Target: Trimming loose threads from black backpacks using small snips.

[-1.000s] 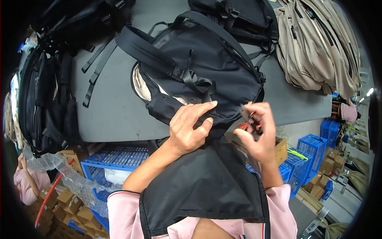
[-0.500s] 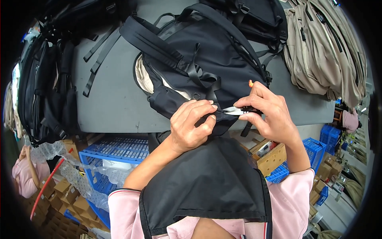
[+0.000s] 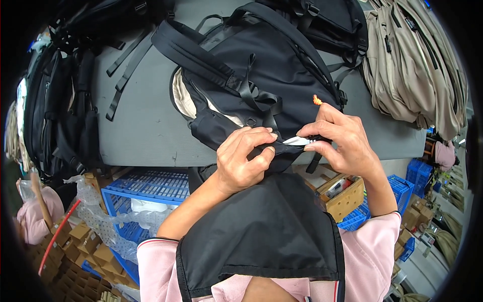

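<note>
A black backpack [image 3: 287, 70] lies on the grey table in front of me, its straps on top and its cream lining showing at the left. My left hand [image 3: 244, 158] pinches the backpack's near edge between thumb and fingers. Close by on the right, my right hand [image 3: 344, 143] grips a pair of thread snips [image 3: 297, 141] with silver blades and a dark handle. The blades point left at the fabric beside my left fingertips; whether they touch it I cannot tell. A small orange cord knot [image 3: 317, 100] sticks up by my right hand.
More black backpacks [image 3: 55, 110] hang at the table's left edge, and another [image 3: 327, 30] lies at the back. Beige backpacks [image 3: 402, 70] are piled at the right. Below the table [image 3: 136, 136] stand a blue crate [image 3: 146, 187] and a wooden box [image 3: 344, 194]. Another person [image 3: 40, 211] is at far left.
Both hands keep nearly the same place and hold. The snips' blades sit slightly differently at the fabric edge. At far left the other person's arm has moved.
</note>
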The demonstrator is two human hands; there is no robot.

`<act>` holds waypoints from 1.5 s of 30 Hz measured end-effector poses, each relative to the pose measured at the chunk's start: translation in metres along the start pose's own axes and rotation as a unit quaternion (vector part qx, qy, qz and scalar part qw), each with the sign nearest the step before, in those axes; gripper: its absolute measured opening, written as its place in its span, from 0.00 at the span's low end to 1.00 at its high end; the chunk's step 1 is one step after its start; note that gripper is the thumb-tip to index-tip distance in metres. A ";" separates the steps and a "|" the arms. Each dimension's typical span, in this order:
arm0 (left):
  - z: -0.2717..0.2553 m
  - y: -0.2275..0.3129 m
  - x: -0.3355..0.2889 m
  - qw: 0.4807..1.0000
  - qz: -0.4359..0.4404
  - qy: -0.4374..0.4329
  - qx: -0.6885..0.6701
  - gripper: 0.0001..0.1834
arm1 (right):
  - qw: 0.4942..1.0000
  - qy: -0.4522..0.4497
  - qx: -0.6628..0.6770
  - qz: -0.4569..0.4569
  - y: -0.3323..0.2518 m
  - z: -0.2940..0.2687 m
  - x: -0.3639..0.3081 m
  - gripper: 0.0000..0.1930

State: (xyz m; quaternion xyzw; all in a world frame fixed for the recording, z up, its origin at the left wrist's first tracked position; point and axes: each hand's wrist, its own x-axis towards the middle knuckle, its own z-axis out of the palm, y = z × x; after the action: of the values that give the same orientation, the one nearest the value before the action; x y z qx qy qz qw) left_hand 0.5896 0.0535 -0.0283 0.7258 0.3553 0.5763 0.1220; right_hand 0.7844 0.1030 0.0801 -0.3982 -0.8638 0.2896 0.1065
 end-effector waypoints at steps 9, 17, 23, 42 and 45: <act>-0.004 0.002 0.000 0.999 0.011 -0.032 -0.003 0.12 | 0.999 -0.023 0.012 0.034 -0.005 -0.001 -0.001 0.08; -0.004 0.002 0.001 1.000 0.013 -0.029 -0.002 0.11 | 0.970 0.113 0.187 0.106 0.001 0.013 -0.012 0.10; -0.004 0.000 0.001 0.999 0.015 -0.032 0.001 0.11 | 0.996 0.051 0.050 0.052 -0.008 0.008 -0.006 0.10; -0.142 -0.037 -0.026 0.897 -0.109 -0.335 0.268 0.07 | 0.833 0.218 0.326 0.391 0.070 0.071 -0.060 0.10; -0.149 -0.031 -0.003 0.860 -0.200 -0.382 0.275 0.11 | 0.834 0.263 0.368 0.315 0.069 0.087 -0.058 0.08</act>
State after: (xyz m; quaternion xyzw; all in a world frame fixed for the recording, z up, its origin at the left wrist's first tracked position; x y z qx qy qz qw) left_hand 0.4406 0.0389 -0.0035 0.8063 0.5622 0.0963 0.1566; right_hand 0.8300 0.0587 -0.0286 -0.6411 -0.4606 0.4884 0.3719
